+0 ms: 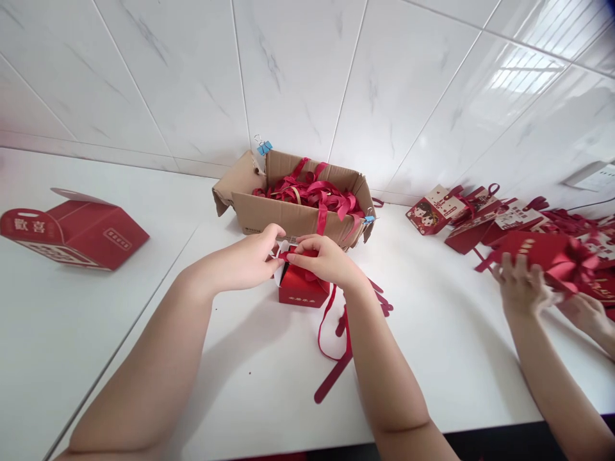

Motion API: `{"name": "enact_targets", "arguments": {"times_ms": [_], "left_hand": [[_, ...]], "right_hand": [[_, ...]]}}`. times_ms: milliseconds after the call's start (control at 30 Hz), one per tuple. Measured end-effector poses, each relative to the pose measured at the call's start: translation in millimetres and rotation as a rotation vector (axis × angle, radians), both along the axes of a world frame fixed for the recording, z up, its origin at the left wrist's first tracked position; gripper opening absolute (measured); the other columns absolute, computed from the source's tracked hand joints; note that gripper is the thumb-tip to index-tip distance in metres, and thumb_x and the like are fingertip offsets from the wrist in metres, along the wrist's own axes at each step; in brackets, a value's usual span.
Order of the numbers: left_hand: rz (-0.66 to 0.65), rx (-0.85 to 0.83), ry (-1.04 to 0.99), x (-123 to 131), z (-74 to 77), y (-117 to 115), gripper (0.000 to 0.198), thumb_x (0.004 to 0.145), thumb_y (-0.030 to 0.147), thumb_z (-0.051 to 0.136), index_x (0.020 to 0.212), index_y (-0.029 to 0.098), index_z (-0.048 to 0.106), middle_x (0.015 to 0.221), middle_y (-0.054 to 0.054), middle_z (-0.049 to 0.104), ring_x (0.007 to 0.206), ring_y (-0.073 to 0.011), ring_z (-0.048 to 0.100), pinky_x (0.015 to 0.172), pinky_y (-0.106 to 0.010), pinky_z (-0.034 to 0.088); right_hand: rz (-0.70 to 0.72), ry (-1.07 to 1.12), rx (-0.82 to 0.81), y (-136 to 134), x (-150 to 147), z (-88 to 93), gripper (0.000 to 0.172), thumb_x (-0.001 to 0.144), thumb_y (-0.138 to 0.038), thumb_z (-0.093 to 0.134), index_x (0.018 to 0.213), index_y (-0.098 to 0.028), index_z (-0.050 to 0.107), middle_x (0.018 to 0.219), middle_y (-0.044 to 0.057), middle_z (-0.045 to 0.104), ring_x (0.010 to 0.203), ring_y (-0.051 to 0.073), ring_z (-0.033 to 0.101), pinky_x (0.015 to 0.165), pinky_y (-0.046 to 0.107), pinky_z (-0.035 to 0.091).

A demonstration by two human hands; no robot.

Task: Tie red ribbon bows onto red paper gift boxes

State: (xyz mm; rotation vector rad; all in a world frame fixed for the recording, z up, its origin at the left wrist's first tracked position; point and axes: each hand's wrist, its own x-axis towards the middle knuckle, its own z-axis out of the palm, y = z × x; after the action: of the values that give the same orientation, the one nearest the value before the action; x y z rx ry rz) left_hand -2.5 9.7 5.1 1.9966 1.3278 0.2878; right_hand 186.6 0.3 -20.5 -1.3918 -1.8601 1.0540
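Observation:
A small red gift box [302,291] stands on the white table [250,371] in front of a cardboard box. My left hand [250,256] is closed at the box's top left, fingers pinching its flap. My right hand [324,258] is closed over the top, pinching a red ribbon [336,333] that trails down onto the table toward me.
The cardboard box [293,218] holds several red ribbons. A larger red gift box [77,234] lies at the left. At the right another person's hands [523,288] hold a red box with a bow [557,256], beside a pile of finished boxes [456,214].

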Motion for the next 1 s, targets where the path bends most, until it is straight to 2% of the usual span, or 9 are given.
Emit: {"name": "enact_targets", "arguments": {"times_ms": [233, 367, 500, 667, 833, 1000], "left_hand": [[-0.007, -0.044, -0.03, -5, 1.1, 1, 0.043, 0.081, 0.051, 0.048, 0.115, 0.026, 0.053, 0.091, -0.008, 0.07, 0.072, -0.024, 0.067, 0.058, -0.032, 0.048], [-0.004, -0.069, -0.005, -3, 0.3, 4, 0.029, 0.081, 0.049, 0.047, 0.09, 0.025, 0.061, 0.083, -0.008, 0.069, 0.07, -0.0258, 0.067, 0.057, -0.035, 0.049], [-0.026, -0.047, -0.008, 0, -2.0, 7, 0.031, 0.081, 0.05, 0.046, 0.07, 0.024, 0.057, 0.076, -0.008, 0.066, 0.064, -0.0262, 0.067, 0.055, -0.036, 0.048], [0.014, -0.092, -0.014, 2, -3.0, 9, 0.043, 0.085, 0.059, 0.038, 0.068, 0.021, 0.05, 0.081, -0.007, 0.064, 0.067, -0.0243, 0.066, 0.057, -0.035, 0.049], [0.03, -0.185, -0.016, 7, 1.1, 8, 0.032, 0.081, 0.049, 0.046, 0.066, 0.021, 0.049, 0.082, -0.004, 0.06, 0.074, -0.0239, 0.066, 0.062, -0.033, 0.051], [0.044, -0.187, -0.054, 6, 3.6, 8, 0.029, 0.078, 0.044, 0.05, 0.063, 0.02, 0.049, 0.08, -0.004, 0.061, 0.074, -0.0236, 0.066, 0.057, -0.03, 0.051]], "right_hand": [[0.064, 0.062, -0.044, -4, 4, 4.6, 0.031, 0.077, -0.046, 0.063, 0.063, -0.018, 0.062, 0.096, 0.004, 0.061, 0.072, 0.013, 0.056, 0.067, 0.027, 0.044], [0.037, 0.038, -0.057, -4, 4, 4.2, 0.028, 0.078, -0.042, 0.063, 0.065, -0.018, 0.063, 0.094, 0.006, 0.061, 0.073, 0.013, 0.057, 0.064, 0.027, 0.045], [0.043, 0.024, -0.031, -3, 3, 2.9, 0.024, 0.079, -0.037, 0.062, 0.064, -0.018, 0.063, 0.094, 0.007, 0.061, 0.082, 0.017, 0.06, 0.065, 0.027, 0.045], [0.044, 0.009, -0.02, -2, 4, 3.3, 0.024, 0.079, -0.036, 0.062, 0.063, -0.018, 0.063, 0.093, 0.005, 0.062, 0.081, 0.015, 0.059, 0.07, 0.028, 0.045], [0.033, 0.005, -0.046, -2, 4, 3.8, 0.024, 0.078, -0.035, 0.063, 0.061, -0.018, 0.062, 0.091, 0.003, 0.063, 0.082, 0.015, 0.06, 0.072, 0.027, 0.044], [0.028, 0.01, -0.042, -1, 4, 3.1, 0.023, 0.077, -0.034, 0.063, 0.06, -0.018, 0.061, 0.083, 0.003, 0.062, 0.088, 0.018, 0.06, 0.074, 0.028, 0.044]]}}
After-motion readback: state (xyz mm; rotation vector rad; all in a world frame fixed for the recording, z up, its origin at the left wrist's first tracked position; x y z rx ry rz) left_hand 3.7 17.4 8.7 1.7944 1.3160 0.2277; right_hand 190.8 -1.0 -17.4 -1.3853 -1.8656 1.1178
